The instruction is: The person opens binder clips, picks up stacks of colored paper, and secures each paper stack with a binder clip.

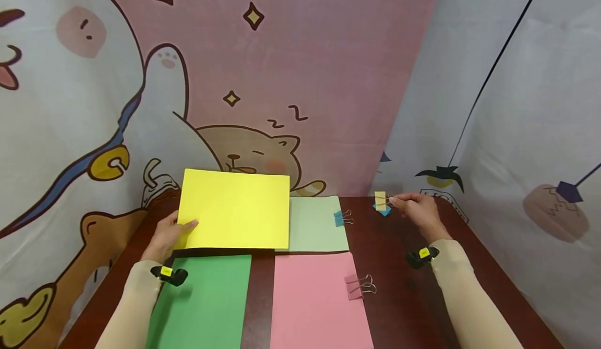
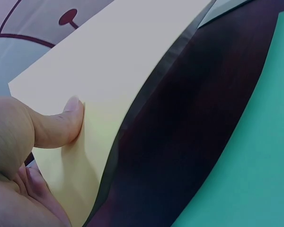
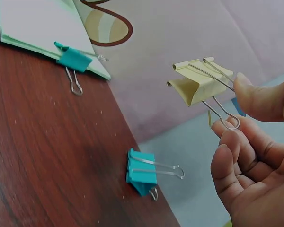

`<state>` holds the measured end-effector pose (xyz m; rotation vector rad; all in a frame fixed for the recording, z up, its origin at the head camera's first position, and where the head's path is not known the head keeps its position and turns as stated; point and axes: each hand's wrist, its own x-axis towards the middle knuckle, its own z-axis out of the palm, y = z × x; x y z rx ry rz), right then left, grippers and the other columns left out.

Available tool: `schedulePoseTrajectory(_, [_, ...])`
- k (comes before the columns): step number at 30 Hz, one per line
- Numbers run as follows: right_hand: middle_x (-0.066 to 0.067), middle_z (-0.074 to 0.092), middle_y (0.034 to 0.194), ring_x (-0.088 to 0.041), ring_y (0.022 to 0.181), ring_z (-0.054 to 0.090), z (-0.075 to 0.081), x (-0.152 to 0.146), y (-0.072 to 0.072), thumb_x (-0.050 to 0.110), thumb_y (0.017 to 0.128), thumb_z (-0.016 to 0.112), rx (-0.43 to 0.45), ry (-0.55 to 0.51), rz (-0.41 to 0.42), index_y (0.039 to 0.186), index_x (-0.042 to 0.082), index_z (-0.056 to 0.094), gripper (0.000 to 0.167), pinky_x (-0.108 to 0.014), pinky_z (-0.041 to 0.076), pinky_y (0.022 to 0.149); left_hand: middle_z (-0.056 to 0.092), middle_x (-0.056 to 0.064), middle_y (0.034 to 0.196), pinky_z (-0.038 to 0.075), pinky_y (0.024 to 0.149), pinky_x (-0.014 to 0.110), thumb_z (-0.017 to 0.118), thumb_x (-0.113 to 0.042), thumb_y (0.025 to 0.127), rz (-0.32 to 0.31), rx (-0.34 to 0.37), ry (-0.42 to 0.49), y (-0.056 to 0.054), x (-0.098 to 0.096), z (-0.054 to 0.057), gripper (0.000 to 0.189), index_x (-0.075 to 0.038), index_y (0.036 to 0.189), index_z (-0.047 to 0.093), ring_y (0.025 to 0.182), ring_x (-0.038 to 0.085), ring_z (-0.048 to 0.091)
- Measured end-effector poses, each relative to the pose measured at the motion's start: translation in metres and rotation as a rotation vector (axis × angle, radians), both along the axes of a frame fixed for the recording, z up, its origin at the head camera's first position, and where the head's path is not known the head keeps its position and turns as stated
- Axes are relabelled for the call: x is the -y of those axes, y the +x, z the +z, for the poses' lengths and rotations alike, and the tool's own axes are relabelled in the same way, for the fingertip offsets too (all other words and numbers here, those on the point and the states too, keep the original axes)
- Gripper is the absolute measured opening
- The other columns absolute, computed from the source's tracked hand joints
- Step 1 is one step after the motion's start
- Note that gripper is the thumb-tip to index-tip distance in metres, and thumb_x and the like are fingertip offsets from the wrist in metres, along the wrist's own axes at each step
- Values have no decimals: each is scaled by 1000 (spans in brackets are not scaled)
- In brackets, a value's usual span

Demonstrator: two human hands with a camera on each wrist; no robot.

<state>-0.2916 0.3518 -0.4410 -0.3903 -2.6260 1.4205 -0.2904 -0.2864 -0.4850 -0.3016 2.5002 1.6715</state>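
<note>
My left hand (image 1: 165,236) holds a stack of yellow paper (image 1: 237,208) by its left edge, thumb on top and fingers underneath. In the left wrist view the thumb (image 2: 61,124) presses on the sheets, which are lifted off the table and bend slightly. With my right hand (image 1: 419,213) I pinch the wire handles of a yellow binder clip (image 3: 199,82) between thumb and fingers, in the air at the back right. Below it a blue binder clip (image 3: 142,170) lies on the table near its far edge, partly hidden in the head view.
A light green paper stack (image 1: 319,226) with a blue binder clip (image 1: 339,218) lies behind a pink stack (image 1: 319,302) bearing a pink binder clip (image 1: 353,287). Green paper (image 1: 204,297) lies at the front left. A printed cloth (image 1: 328,77) hangs behind the dark table (image 1: 389,297).
</note>
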Motion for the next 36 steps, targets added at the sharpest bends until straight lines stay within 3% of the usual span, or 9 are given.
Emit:
schedulePoseTrajectory(5, [-1, 67, 105, -21, 89, 63, 4, 8, -1, 57, 91, 72, 2, -21, 22, 120, 6, 72, 58, -30, 52, 75, 65, 8, 112, 56, 76, 28, 65, -37, 101, -1, -20, 24, -2, -9, 2, 71, -6, 157, 35, 88, 15, 65])
schedulePoseTrajectory(10, [-7, 65, 109, -23, 90, 63, 7, 17, -1, 53, 93, 71, -10, -46, 58, 121, 4, 70, 56, -29, 54, 74, 67, 2, 103, 56, 74, 29, 65, -35, 101, -5, -33, 35, -2, -15, 3, 66, -5, 154, 39, 83, 13, 67])
schedulePoseTrajectory(15, [-8, 64, 112, -28, 96, 61, 10, 29, -2, 51, 94, 70, -7, -54, 65, 120, 5, 70, 53, -30, 52, 76, 67, 4, 104, 57, 74, 30, 66, -35, 101, -8, -37, 49, -1, -20, 5, 67, -6, 155, 38, 83, 14, 67])
schedulePoseTrajectory(22, [2, 65, 98, -20, 84, 61, 10, 44, -4, 48, 93, 73, -31, -105, 83, 115, 7, 71, 47, -31, 52, 75, 67, 8, 110, 57, 74, 30, 65, -35, 101, 6, -29, 55, -1, -27, 7, 67, -8, 156, 38, 85, 15, 67])
schedulePoseTrajectory(27, [-4, 65, 91, -25, 84, 60, 11, 52, -4, 45, 94, 72, -40, -129, 104, 114, 7, 72, 43, -33, 51, 74, 68, 8, 110, 57, 74, 29, 65, -33, 101, 14, -53, 64, -1, -36, 10, 64, -7, 154, 40, 84, 14, 68])
schedulePoseTrajectory(31, [-7, 65, 95, -25, 83, 58, 14, 60, -3, 45, 94, 72, -37, -132, 109, 113, 8, 72, 42, -35, 49, 73, 67, 6, 106, 58, 73, 28, 66, -30, 101, 20, -66, 85, 1, -40, 12, 63, -7, 153, 41, 82, 13, 68])
schedulePoseTrajectory(36, [-2, 63, 96, -24, 89, 59, 15, 70, -4, 40, 95, 72, -32, -162, 100, 115, 5, 71, 40, -30, 52, 76, 67, 6, 106, 58, 73, 29, 66, -30, 101, 13, -74, 103, 2, -45, 13, 62, -7, 153, 42, 82, 13, 68])
